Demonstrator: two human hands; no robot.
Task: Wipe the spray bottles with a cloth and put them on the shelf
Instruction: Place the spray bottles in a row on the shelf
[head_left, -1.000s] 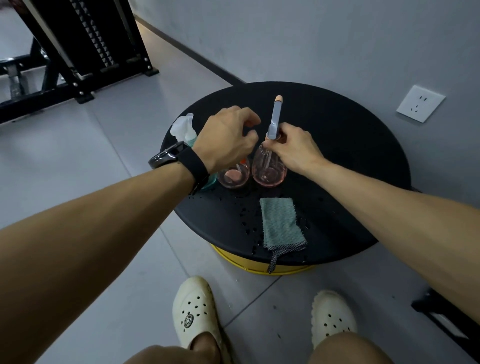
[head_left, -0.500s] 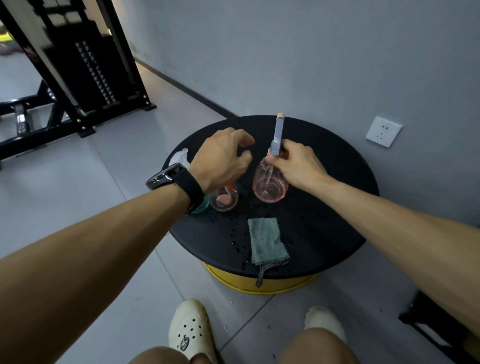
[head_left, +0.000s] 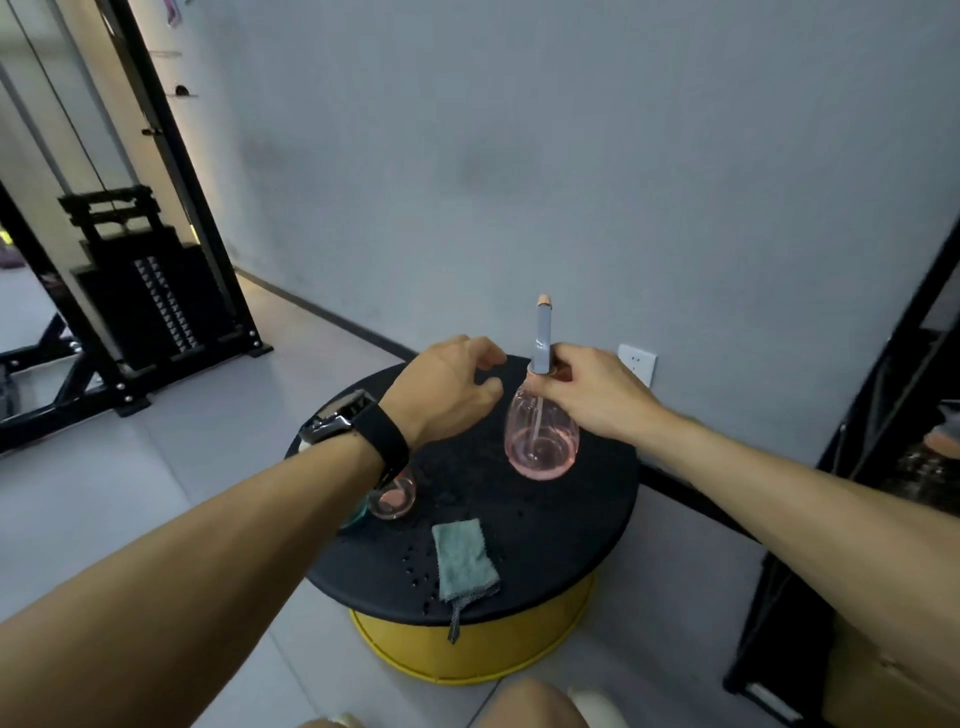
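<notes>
Two hands are out over the round black table. My right hand pinches the neck of a pink bottle, fingers curled round it just under the tall grey sprayer with its peach tip. The bottle hangs upright, and its round belly looks clear of the table top. My left hand hovers just beside it, fingers loosely bent and holding nothing, a gap showing between its fingertips and the bottle. A black watch sits on that wrist.

Below my left wrist a second pink bottle stands on the table, partly hidden by my arm, with a teal one peeking out just beside it on its left. The green cloth lies flat near the table's front edge, one corner drooping over the rim, well apart from both hands. Small dark spots dot the top around the cloth. The table rests on a yellow base. A white socket is on the grey wall behind, and a black weight machine stands at left.
</notes>
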